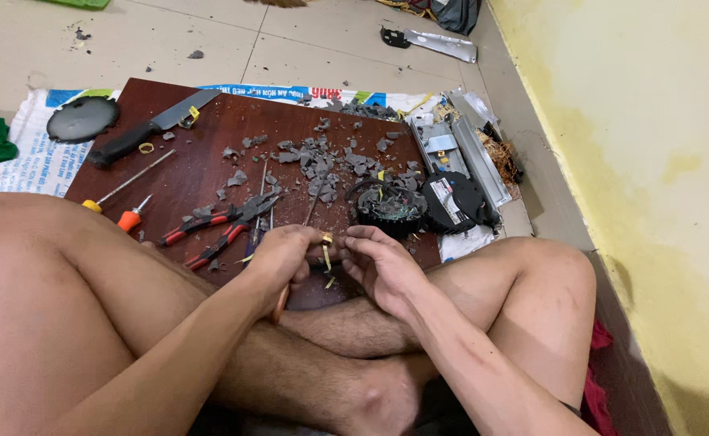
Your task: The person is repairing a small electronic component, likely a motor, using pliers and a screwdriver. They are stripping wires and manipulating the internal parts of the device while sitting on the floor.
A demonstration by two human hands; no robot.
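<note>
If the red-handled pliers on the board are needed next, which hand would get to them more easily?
Probably the left hand. The pliers lie just beside it on the board, while the right hand sits farther away and pinches the small yellow-taped part.

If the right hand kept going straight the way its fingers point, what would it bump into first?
The right hand points left, so it would meet the left hand almost at once; both pinch a small yellow piece between them. Depth is hard to judge.
</note>
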